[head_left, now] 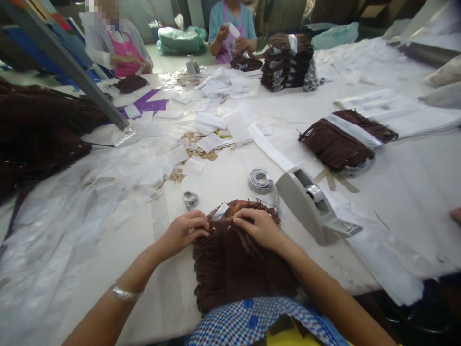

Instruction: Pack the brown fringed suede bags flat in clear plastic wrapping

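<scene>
A dark brown fringed bag (241,264) lies at the table's near edge, against my checked clothing. Brass-coloured eyelets run along its top edge, and a patterned lining with a white label (220,211) shows behind that edge. My left hand (189,230) pinches the top edge at its left corner. Further right along the same edge, my right hand (257,228) is closed on it with thumb and fingers. Just beyond the bag lie a coil of grey ribbon (260,180) and a small crumpled grey piece (190,199).
A grey tape dispenser (313,204) stands right of the bag. Behind it is a strapped brown fringed bundle (342,139); a taller stack (288,62) stands further back. Clear plastic sleeves (72,230) cover the left side, below a slanting metal pole (72,67). Two people work across the table.
</scene>
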`<state>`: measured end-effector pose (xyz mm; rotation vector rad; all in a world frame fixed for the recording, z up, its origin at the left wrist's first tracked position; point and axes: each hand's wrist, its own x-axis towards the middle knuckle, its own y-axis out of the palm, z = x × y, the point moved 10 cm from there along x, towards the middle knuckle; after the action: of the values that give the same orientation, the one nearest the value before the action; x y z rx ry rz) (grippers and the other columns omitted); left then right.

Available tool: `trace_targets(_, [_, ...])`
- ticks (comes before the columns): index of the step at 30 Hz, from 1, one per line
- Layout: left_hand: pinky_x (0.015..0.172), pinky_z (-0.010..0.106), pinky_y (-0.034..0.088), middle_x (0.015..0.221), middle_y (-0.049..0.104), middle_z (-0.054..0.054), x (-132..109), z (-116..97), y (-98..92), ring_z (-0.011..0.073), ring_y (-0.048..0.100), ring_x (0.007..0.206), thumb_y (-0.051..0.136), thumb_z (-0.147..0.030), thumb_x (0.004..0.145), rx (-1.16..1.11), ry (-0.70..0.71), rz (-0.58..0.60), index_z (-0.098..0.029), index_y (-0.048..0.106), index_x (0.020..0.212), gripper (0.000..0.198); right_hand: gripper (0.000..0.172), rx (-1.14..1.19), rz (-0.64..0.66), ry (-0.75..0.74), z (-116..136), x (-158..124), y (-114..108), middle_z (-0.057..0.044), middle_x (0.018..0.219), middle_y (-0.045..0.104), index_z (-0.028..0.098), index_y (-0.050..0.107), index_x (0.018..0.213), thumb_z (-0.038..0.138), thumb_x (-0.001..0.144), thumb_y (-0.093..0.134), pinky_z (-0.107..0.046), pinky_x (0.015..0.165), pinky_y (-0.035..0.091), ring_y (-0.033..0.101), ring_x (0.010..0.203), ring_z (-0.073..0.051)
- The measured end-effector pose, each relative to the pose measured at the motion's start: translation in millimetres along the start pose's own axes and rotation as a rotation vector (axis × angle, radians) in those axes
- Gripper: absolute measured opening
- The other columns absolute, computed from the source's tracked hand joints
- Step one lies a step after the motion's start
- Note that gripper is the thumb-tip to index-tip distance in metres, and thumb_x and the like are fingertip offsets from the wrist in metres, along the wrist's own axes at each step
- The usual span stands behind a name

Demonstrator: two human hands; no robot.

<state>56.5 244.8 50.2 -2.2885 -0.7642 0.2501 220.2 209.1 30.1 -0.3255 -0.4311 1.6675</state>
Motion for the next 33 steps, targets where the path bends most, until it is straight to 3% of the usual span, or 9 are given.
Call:
trace_targets(5, [0.078, 0.027, 0.054, 0.093, 0.068, 0.007, -13.2, 12.8, -6.5, 0.016, 0.066, 0.086, 0.057, -0.036, 0.092, 0.001, 0.002, -0.032, -0.018, 0.07, 0.084, 0.024, 0.014, -0.002, -0.028, 0.046, -6.1, -0.4, -1.4, 0.001, 0.086, 0.073, 0.02, 0.071, 0.086, 0.026, 0.092, 0.06, -0.025, 0.074, 0.047, 0.066, 0.078, -0.015])
trace_targets(9, [0.081, 0.027, 0.055, 0.097, 0.069, 0.007, -19.6, 11.1, -13.8, 0.0161, 0.066, 0.089, 0.057, -0.037, 0.093, 0.058, 0.0, -0.079, -0.019, 0.072, 0.091, 0.023, 0.017, -0.017, 0.028, -0.031, 2.6, 0.3, -1.7, 0.0, 0.091, 0.073, 0.02, 0.071, 0.093, 0.024, 0.095, 0.054, -0.027, 0.08, 0.049, 0.066, 0.085, -0.016])
trace_targets(14, [0.091, 0.031, 0.052, 0.11, 0.068, 0.007, -12.3, -24.4, -21.0, 0.0178, 0.064, 0.101, 0.057, -0.031, 0.094, 0.242, 0.054, -0.237, -0.022, 0.068, 0.112, 0.023, 0.026, 0.008, 0.118, -0.126, 17.2, -1.8, -3.9, -0.002, 0.111, 0.071, 0.022, 0.067, 0.109, 0.014, 0.095, 0.047, -0.032, 0.096, 0.047, 0.064, 0.104, -0.017])
trace_targets(19, [0.081, 0.031, 0.053, 0.109, 0.07, 0.006, -1.1, -78.4, 38.2, 0.0179, 0.064, 0.092, 0.056, -0.021, 0.094, 0.474, 0.332, -0.151, -0.02, 0.064, 0.115, 0.023, 0.024, 0.009, 0.083, -0.157, 18.5, -2.8, -7.4, -0.002, 0.109, 0.07, 0.021, 0.066, 0.108, 0.012, 0.094, 0.049, -0.029, 0.096, 0.047, 0.063, 0.104, -0.016])
trace_targets(24, [0.067, 0.029, 0.053, 0.09, 0.072, 0.006, -7.2, -97.7, 76.0, 0.0164, 0.065, 0.079, 0.048, -0.016, 0.097, 0.514, 0.388, -0.156, -0.015, 0.067, 0.098, 0.019, 0.019, -0.197, 0.081, -0.161, 15.6, 0.2, 3.8, -0.003, 0.106, 0.072, 0.023, 0.068, 0.108, 0.027, 0.091, 0.063, -0.032, 0.091, 0.047, 0.064, 0.1, -0.019])
trace_targets(26, [0.068, 0.027, 0.054, 0.09, 0.072, 0.005, -11.7, -99.9, 69.7, 0.0151, 0.066, 0.079, 0.05, -0.017, 0.096, 0.444, 0.391, -0.158, -0.016, 0.067, 0.098, 0.017, 0.022, -0.311, 0.073, -0.177, 18.5, 1.5, 7.9, -0.004, 0.103, 0.073, 0.024, 0.07, 0.105, 0.034, 0.086, 0.07, -0.035, 0.089, 0.046, 0.064, 0.097, -0.021])
trace_targets(28, [0.076, 0.026, 0.055, 0.098, 0.072, 0.005, -15.4, -93.0, 45.7, 0.0143, 0.066, 0.087, 0.053, -0.015, 0.094, 0.349, 0.326, -0.226, -0.018, 0.066, 0.106, 0.018, 0.019, -0.377, 0.071, -0.234, 26.7, 0.5, 11.3, -0.004, 0.099, 0.073, 0.024, 0.072, 0.101, 0.036, 0.086, 0.069, -0.036, 0.087, 0.045, 0.064, 0.094, -0.021])
trace_targets(31, [0.092, 0.028, 0.053, 0.115, 0.069, 0.007, -21.4, -62.2, 2.6, 0.0155, 0.065, 0.105, 0.051, -0.012, 0.094, 0.307, 0.083, -0.355, -0.019, 0.06, 0.122, 0.031, 0.016, -0.388, 0.092, -0.359, 43.4, -7.1, 14.0, -0.005, 0.097, 0.072, 0.023, 0.072, 0.101, 0.033, 0.092, 0.063, -0.035, 0.086, 0.044, 0.062, 0.092, -0.02])
trace_targets(33, [0.095, 0.029, 0.053, 0.124, 0.066, 0.006, -23.8, -45.8, -4.9, 0.016, 0.063, 0.112, 0.047, -0.011, 0.095, 0.338, -0.01, -0.305, -0.022, 0.057, 0.128, 0.036, 0.017, -0.37, 0.119, -0.422, 52.9, -13.5, 12.5, -0.005, 0.098, 0.072, 0.022, 0.071, 0.102, 0.03, 0.095, 0.058, -0.035, 0.086, 0.045, 0.062, 0.091, -0.019])
